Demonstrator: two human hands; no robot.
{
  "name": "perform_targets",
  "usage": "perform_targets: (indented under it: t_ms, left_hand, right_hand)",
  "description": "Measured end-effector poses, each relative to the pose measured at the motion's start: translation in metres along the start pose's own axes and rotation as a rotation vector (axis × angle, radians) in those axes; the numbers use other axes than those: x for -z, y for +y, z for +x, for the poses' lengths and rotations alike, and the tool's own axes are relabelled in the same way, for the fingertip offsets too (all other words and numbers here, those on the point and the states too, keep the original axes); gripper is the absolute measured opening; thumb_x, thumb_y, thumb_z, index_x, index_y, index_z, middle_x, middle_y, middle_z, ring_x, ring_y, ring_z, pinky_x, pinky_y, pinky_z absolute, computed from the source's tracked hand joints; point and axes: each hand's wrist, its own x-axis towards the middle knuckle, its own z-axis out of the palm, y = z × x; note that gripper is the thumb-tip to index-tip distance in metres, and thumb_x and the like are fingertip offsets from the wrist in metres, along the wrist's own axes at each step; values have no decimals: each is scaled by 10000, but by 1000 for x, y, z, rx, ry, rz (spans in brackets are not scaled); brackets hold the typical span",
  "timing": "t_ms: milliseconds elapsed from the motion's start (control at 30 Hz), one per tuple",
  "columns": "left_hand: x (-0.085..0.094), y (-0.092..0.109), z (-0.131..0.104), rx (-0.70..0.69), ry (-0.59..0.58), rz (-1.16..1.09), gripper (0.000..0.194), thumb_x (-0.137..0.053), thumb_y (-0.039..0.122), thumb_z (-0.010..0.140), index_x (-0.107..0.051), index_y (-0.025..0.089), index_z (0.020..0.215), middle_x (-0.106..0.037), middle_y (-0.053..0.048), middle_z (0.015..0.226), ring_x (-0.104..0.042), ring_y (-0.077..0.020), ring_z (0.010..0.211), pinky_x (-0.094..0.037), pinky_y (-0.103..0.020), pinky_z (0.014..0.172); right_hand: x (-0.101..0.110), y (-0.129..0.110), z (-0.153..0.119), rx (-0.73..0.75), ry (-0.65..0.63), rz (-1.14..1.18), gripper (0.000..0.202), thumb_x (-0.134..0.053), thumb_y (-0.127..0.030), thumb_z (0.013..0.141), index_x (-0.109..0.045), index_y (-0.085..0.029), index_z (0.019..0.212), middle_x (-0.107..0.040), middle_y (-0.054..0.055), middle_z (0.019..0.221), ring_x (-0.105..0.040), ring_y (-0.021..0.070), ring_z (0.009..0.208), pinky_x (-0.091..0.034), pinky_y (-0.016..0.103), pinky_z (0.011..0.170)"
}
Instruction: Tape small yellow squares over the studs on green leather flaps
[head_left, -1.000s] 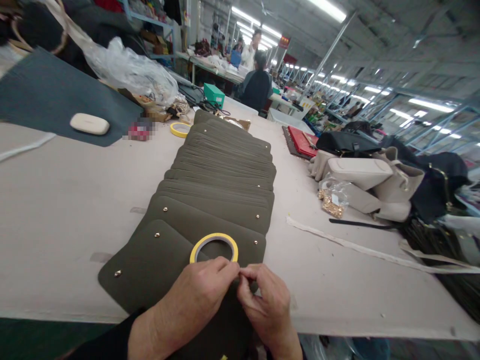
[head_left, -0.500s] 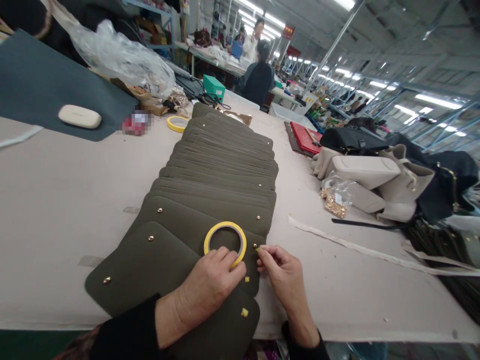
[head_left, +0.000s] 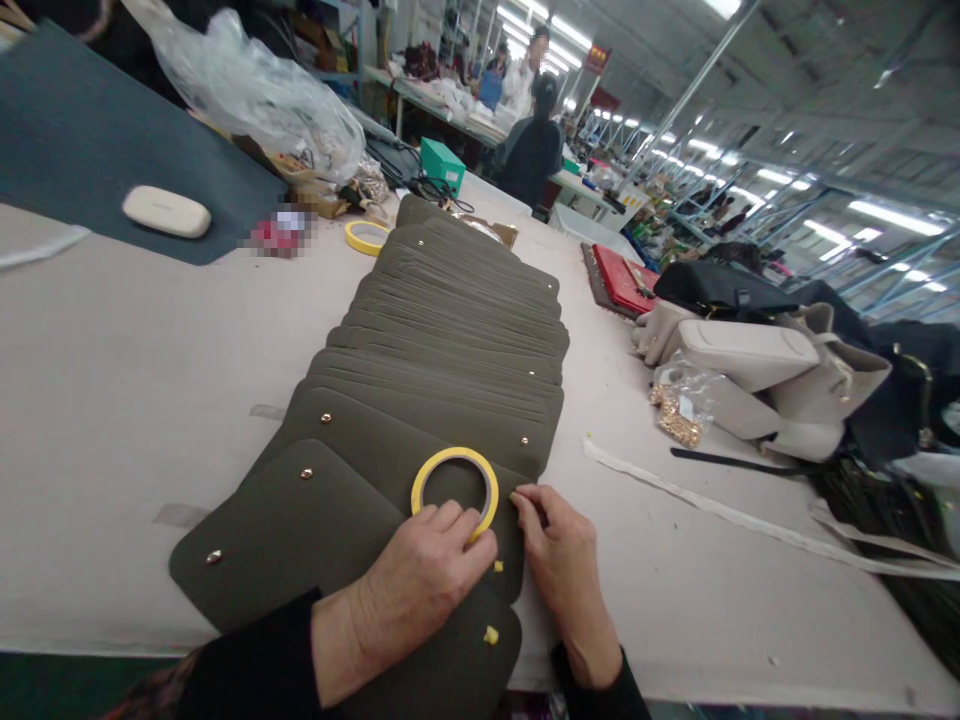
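Observation:
My left hand [head_left: 439, 565] is closed on the lower rim of a yellow tape roll [head_left: 417, 485], which rests against the fanned-out dark olive panels [head_left: 352, 480]. At the right edge of one panel, my right hand [head_left: 559, 540] pinches thumb and forefinger over the place of a metal stud. The small piece of yellow tape between those fingertips is now hidden by them. Nearer to me, two yellow tape bits [head_left: 490, 635] sit on the right corners of the lowest panels. Uncovered metal studs [head_left: 307, 473] show on other panel corners.
Beige and black bags [head_left: 750, 350] lie at the right, beside a clear pouch of gold-coloured fittings [head_left: 679, 415]. A white strip [head_left: 697, 490] crosses the table there. Another yellow tape roll [head_left: 366, 237] and a green box [head_left: 442, 166] stand further back. A person [head_left: 532, 150] sits beyond.
My right fingertips have come down onto the panel edge, covering the stud and the bit of yellow tape that showed before. My left hand keeps its hold on the roll. The view has shifted slightly.

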Motion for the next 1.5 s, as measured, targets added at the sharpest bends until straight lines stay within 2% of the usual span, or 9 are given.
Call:
perform_targets:
  t_ms: [100,200,300,367,633,967,1233,1367,1500]
  left_hand:
    - [-1,0,-1,9,-21,-17,95,-464,135,907,-506,186,838,-559,-38,828,-496,-195,727,-437,-313,634]
    - [0,0,-2,11,-11,-18,98,-464,143,913,-501,186,833,-553,-36,826,-492,-192,733,-432,-310,641]
    - [1,0,-1,8,10,-9,100,-471,140,910,-499,187,826,-554,-33,816,-486,-192,723,-427,-312,636]
    - [1,0,-1,8,14,-7,102,-468,142,912,-502,186,827,-555,-32,814,-485,-193,719,-427,-315,633]
    - [1,-2,-3,42,-6,-28,104,-452,126,919,-515,181,856,-552,-40,837,-496,-198,767,-419,-319,660]
    - [4,2,-7,-23,-12,82,105,-418,125,903,-460,198,840,-486,-20,738,-469,-197,644,-364,-310,542]
    - [27,-11,12,-18,135,95,127,-400,175,953,-511,185,893,-506,-13,750,-495,-164,659,-401,-275,580]
    - [27,-16,16,-7,56,-118,185,-370,166,959,-550,183,922,-568,-14,760,-550,-154,683,-461,-263,636]
    - [26,-16,13,-23,100,-348,295,-354,201,981,-465,187,1254,-669,-28,912,-644,-133,792,-520,-237,738]
  right_hand:
    - [4,6,-3,-14,68,17,263,-553,-280,893,-557,-154,1124,-654,-22,630,-618,140,531,-487,237,535]
    - [10,12,-8,194,133,-39,125,-519,-220,918,-599,-175,1003,-681,36,781,-652,148,690,-528,256,650]
    - [13,13,-8,439,32,-134,167,-470,-139,924,-624,-180,974,-671,72,866,-639,171,810,-532,304,761]
    - [11,10,-6,482,-47,-193,201,-447,-116,923,-625,-171,995,-667,82,866,-633,185,827,-532,322,772]
    - [-1,0,17,238,-80,-217,169,-486,-128,878,-646,-170,849,-679,47,772,-638,166,690,-494,278,663]
    - [2,-3,5,167,-124,-110,133,-490,-127,871,-609,-181,851,-644,33,786,-622,164,734,-480,273,691]
    - [21,-13,-19,136,-355,-17,154,-544,-121,843,-666,-210,814,-688,22,764,-652,166,689,-498,260,646]
    - [28,-10,-26,29,-180,206,172,-528,-172,876,-674,-199,962,-716,48,906,-673,184,820,-527,288,750]
    - [29,-18,-25,4,-80,411,174,-535,-225,894,-670,-190,998,-710,52,902,-665,165,777,-532,258,692]
